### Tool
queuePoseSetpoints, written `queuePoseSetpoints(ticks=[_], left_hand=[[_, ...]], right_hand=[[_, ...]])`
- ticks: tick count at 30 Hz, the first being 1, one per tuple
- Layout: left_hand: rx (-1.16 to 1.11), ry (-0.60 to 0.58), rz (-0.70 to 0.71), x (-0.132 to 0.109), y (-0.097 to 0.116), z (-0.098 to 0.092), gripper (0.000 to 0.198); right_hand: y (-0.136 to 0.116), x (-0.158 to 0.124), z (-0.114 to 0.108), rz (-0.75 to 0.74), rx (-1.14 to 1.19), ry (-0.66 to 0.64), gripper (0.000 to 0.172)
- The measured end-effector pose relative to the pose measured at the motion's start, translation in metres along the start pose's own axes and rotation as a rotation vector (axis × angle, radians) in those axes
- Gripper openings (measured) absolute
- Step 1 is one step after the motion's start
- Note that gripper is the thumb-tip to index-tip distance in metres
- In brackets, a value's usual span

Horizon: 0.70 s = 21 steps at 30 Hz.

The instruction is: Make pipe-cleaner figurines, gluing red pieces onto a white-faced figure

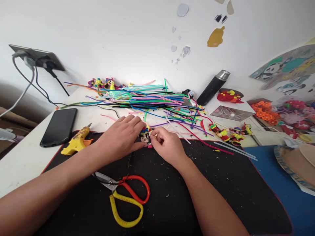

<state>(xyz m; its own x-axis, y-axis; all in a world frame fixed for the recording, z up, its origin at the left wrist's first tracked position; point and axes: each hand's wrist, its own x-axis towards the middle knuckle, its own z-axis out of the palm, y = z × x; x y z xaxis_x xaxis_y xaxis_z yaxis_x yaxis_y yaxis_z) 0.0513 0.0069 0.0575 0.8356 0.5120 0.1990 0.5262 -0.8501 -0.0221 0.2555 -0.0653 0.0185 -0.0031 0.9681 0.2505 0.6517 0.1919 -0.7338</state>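
Note:
Between my two hands is a small pipe-cleaner doll (144, 137) with a pale drawn face and a blue, red and yellow headpiece. My left hand (124, 136) grips it from the left, fingers over its top and thumb near its lower edge. At its right edge, my right hand (167, 144) is closed in a pinch on the doll; the exact part between the fingertips is hidden. A small pink piece (150, 146) shows just below. Nearer to me, scissors (123, 193) with one red and one yellow handle lie on the black mat (167, 209).
A yellow glue gun (76, 141) and a phone (59, 127) lie at left. Behind my hands spreads a pile of coloured pipe cleaners (152, 98). A black flask (213, 88) leans by the wall. Finished dolls (237, 133) sit at right, near a white box (228, 109).

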Motion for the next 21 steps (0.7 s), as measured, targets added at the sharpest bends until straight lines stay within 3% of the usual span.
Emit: queuePoseSetpoints(ticks=[21], left_hand=[[0.196, 0.007, 0.03, 0.0003, 0.0085, 0.0001, 0.049]], right_hand=[[-0.0008, 0.0, 0.0019, 0.023, -0.025, -0.048, 0.008]])
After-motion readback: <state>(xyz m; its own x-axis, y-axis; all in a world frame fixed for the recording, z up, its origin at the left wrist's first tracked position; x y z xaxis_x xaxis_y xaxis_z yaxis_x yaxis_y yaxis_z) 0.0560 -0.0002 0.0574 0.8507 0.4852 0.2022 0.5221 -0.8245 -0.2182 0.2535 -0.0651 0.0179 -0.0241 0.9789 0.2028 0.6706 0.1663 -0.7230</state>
